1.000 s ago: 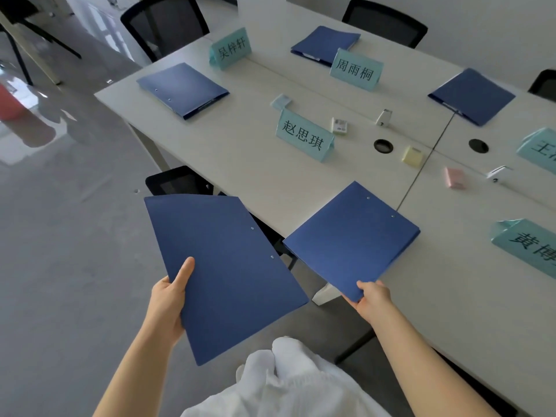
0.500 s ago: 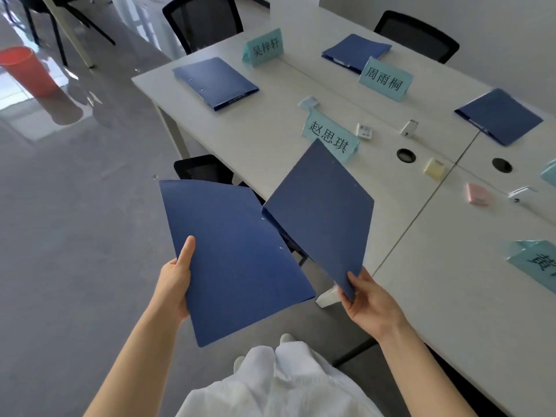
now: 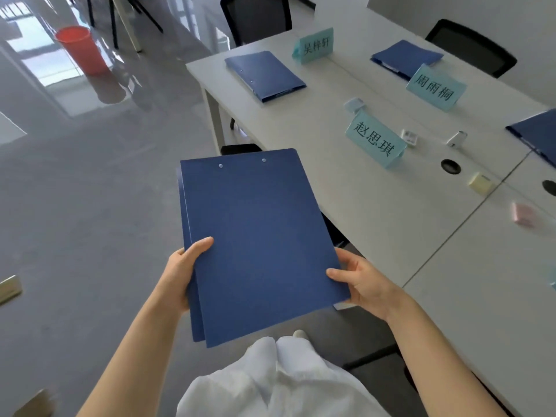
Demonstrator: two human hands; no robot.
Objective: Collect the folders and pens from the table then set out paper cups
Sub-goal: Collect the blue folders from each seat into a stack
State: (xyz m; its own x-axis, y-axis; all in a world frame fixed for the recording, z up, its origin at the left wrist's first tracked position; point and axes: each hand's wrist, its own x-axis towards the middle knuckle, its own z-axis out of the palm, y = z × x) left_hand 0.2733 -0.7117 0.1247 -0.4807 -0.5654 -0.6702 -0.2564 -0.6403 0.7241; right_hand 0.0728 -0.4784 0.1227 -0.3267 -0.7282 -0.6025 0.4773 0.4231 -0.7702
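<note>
Two blue folders are held as a stack in front of the body, off the near left edge of the white surface; the lower one shows only as a thin margin along the left and bottom. The left hand is closed on the stack's left edge, thumb laid on the top cover and fingers hidden beneath. The right hand is closed on the right edge the same way, thumb on top. Still to be collected are three more folders lying flat: a far left folder near the surface's corner, a far folder behind a name card, and a right folder cut off by the frame edge. Three teal name cards with Chinese characters stand on the surface. A few small blocks, pale yellow, pink and white, are scattered near two round cable holes; what they are cannot be told. No pens can be made out, and no paper cups are in view. Judged from this, the collecting is under way but not half done, and the setting out of cups has not been started. A red bin stands on the floor at far left, and black chairs are drawn up at the far side.
</note>
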